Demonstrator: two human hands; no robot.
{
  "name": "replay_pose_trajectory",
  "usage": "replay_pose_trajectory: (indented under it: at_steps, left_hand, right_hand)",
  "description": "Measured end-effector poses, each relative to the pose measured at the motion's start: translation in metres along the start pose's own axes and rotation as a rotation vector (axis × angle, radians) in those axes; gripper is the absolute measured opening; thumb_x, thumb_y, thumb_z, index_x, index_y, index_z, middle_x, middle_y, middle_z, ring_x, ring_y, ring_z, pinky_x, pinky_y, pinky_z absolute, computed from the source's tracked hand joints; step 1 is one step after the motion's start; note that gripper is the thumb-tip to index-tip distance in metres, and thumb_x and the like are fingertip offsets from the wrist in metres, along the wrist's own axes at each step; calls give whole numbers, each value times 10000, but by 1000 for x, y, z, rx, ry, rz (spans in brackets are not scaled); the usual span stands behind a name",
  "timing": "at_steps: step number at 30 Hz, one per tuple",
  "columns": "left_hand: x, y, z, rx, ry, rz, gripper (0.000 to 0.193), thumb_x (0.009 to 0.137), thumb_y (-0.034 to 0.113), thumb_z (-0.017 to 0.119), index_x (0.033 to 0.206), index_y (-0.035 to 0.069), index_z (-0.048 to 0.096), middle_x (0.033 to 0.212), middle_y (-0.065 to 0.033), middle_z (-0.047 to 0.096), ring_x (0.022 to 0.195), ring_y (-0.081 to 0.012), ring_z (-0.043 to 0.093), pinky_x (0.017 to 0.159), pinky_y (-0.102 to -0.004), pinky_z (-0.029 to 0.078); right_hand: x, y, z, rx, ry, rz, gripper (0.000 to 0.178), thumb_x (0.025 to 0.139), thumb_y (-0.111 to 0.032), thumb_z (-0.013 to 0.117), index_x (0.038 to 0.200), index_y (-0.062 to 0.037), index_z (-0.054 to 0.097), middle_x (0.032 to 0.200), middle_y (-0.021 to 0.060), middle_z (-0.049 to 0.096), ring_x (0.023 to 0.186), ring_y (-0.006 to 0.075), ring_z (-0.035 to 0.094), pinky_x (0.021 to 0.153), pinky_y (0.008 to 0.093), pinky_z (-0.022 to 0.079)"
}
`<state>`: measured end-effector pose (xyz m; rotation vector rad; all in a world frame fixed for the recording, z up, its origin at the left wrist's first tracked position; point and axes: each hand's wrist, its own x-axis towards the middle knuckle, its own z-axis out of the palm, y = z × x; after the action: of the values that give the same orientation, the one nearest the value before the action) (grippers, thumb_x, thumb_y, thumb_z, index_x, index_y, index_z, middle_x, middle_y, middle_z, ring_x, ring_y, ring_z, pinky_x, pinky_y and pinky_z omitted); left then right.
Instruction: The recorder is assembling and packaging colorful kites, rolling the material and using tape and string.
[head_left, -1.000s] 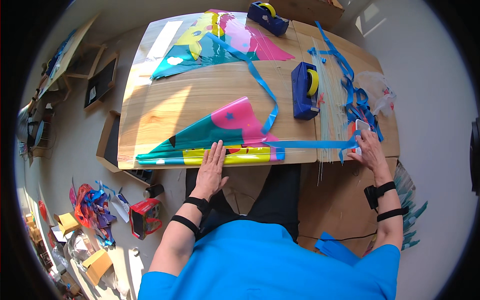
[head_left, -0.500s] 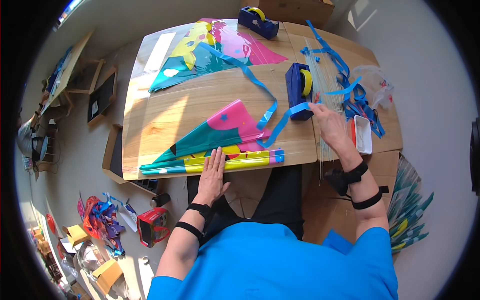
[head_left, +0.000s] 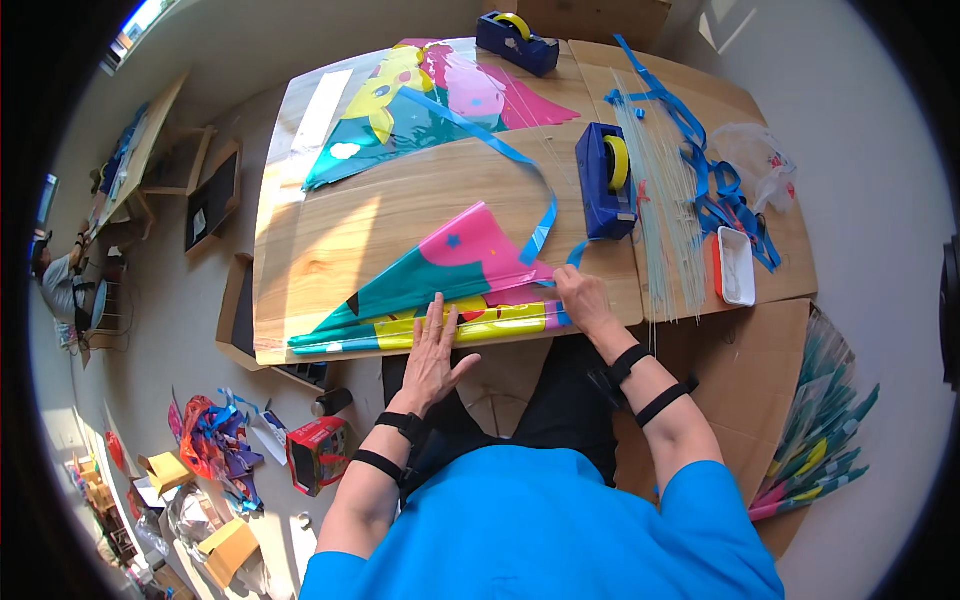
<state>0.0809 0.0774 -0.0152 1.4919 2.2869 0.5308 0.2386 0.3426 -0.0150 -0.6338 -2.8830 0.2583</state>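
A folded plastic kite (head_left: 430,262) in pink, teal and yellow lies along the table's near edge, its rolled yellow strip nearest me. My left hand (head_left: 433,358) rests flat on that strip, fingers stretched out and thumb apart. At the kite's right end my right hand (head_left: 583,298) is closed in a pinch, with a short stretch of blue ribbon (head_left: 575,256) showing just beyond its fingers. Fingertips partly hide what is pinched. Another length of ribbon curves from the far kite (head_left: 400,125) down to the folded one.
Two blue tape dispensers (head_left: 607,190) with yellow rolls stand on the table (head_left: 300,245). Thin clear rods (head_left: 670,230), tangled blue ribbons (head_left: 715,190), a plastic bag (head_left: 765,165) and a white box (head_left: 737,268) lie to the right. Bundled kites (head_left: 815,440) are at lower right.
My right hand has come down and left from beside the tape dispenser to the folded kite's right end, bringing the blue ribbon with it. My left hand stays pressed on the kite.
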Motion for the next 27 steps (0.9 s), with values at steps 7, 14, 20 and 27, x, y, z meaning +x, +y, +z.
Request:
replay_pose_trajectory:
  at_steps: [7,14,20,27]
  left_hand:
    - [1,8,2,47,43,-36,798,861,531,639,1521,203,333,1629,-166,4,1478,-373,157,1189,-528,157]
    - [5,12,1,152,-5,-38,866,846,532,651,1545,198,264,1626,-168,57,1477,-373,161,1195,-513,141]
    - [2,9,3,184,-23,-39,900,834,523,664,1553,186,240,1625,-172,58,1479,-373,156,1196,-508,134]
    - [4,10,2,164,-25,-35,940,826,499,678,1558,150,204,1628,-161,52,1479,-370,156,1198,-509,135]
  right_hand:
    - [6,-15,-1,509,532,334,145,790,62,638,873,-22,553,966,151,609,839,321,642,686,391,521]
    - [45,-11,1,779,640,534,308,791,-7,697,1072,-8,571,1233,179,558,1022,314,631,837,356,530]
    - [48,-33,-24,273,595,693,444,838,-119,687,1222,-4,497,1326,184,499,1141,323,574,889,408,505]
    - [28,-18,0,382,136,994,344,807,-338,714,951,-26,701,915,167,705,877,344,676,751,440,527]
